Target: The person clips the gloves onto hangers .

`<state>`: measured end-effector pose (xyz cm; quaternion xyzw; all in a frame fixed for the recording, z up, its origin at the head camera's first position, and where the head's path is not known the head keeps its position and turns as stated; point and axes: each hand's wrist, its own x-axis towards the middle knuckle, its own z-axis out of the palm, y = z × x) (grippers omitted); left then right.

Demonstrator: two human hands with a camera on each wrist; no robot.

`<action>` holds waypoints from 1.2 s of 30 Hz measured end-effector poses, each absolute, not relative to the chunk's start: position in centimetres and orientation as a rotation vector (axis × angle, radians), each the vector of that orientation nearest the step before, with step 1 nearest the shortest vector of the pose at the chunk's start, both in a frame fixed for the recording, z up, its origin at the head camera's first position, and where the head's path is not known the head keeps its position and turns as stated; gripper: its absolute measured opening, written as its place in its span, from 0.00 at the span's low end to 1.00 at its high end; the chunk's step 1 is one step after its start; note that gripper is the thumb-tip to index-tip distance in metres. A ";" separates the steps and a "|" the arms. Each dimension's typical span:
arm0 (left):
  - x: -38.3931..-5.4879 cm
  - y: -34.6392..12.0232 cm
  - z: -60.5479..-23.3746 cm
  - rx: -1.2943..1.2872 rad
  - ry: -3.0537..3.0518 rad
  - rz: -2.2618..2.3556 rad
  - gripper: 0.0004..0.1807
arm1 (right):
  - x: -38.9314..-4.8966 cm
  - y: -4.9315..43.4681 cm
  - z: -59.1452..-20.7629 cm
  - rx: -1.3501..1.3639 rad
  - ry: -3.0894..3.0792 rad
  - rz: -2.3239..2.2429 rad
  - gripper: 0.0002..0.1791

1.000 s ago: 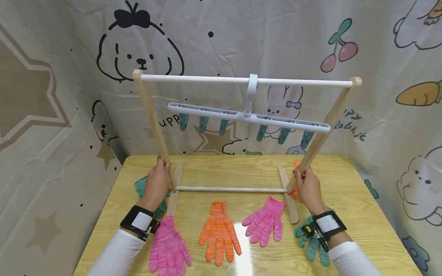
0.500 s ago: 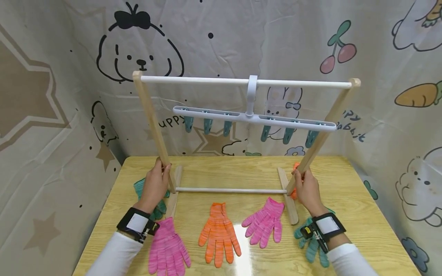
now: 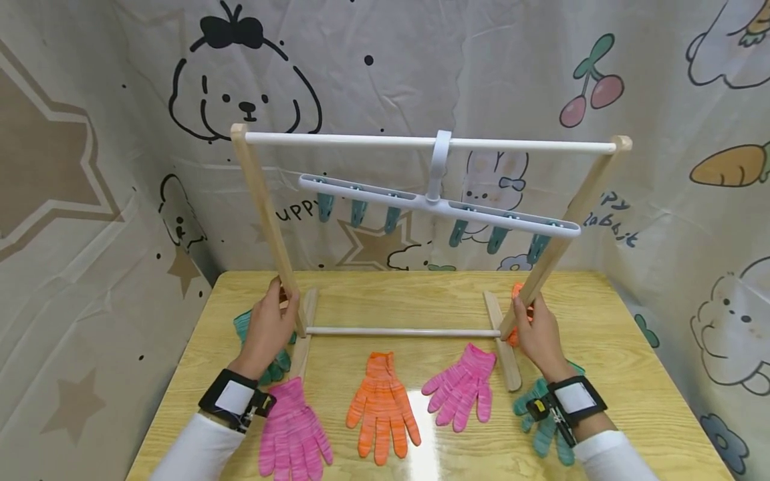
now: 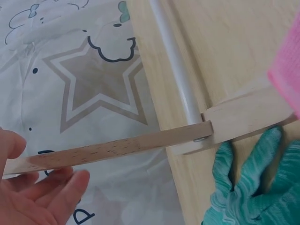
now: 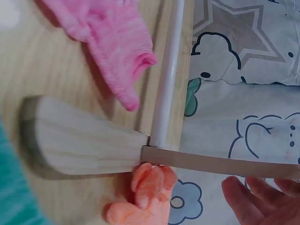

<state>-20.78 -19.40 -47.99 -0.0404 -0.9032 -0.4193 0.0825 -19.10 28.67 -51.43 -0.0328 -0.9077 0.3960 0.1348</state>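
A wooden rack with white rods stands on the table, its top rod [image 3: 361, 139] carrying a pale hanger [image 3: 373, 192] with several teal clips [image 3: 392, 220]. My left hand [image 3: 267, 327] is around the lower left post [image 3: 265, 207]; in the left wrist view, its fingers [image 4: 70, 190] lie loose just below the wood, a gap showing. At the right post [image 3: 556, 250] my right hand [image 3: 538, 337] stands likewise, its fingers [image 5: 243, 199] extended beside the wood in the right wrist view. Its thumb is hidden there.
On the table [image 3: 397, 300] lie an orange glove [image 3: 381, 401], pink gloves [image 3: 295, 431] to left and right of it, a teal glove [image 3: 546, 427] by the right wrist, another teal glove [image 4: 255, 187] beside the left foot, and an orange glove [image 5: 154, 187] behind the right post.
Both hands' fingers have loosened from the posts, showing small gaps. The hanger sways and tilts on the top rod. The rack stays in place.
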 end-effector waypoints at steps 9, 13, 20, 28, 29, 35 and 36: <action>-18.3 -19.5 -47.6 -0.088 -2.640 -1.179 0.29 | -16.1 29.2 -51.5 -0.170 -2.602 1.147 0.30; -17.2 -19.1 -47.3 -0.091 -2.614 -1.127 0.27 | -14.7 29.1 -51.4 -0.153 -2.606 1.127 0.29; -15.6 -17.6 -47.0 -0.091 -2.589 -1.075 0.25 | -12.6 27.9 -51.3 -0.082 -2.609 1.075 0.23; -14.3 -16.2 -47.3 -0.113 -2.609 -1.088 0.25 | -11.1 25.9 -51.8 0.008 -2.658 1.022 0.18; -14.1 -16.0 -47.4 -0.120 -2.616 -1.093 0.25 | -10.9 25.6 -51.9 0.020 -2.665 1.022 0.18; -12.9 -15.0 -48.6 -0.169 -2.671 -1.078 0.24 | -9.7 23.6 -53.0 0.036 -2.762 1.006 0.19; -12.7 -14.8 -48.8 -0.179 -2.681 -1.077 0.24 | -9.6 23.3 -53.3 0.035 -2.779 1.008 0.19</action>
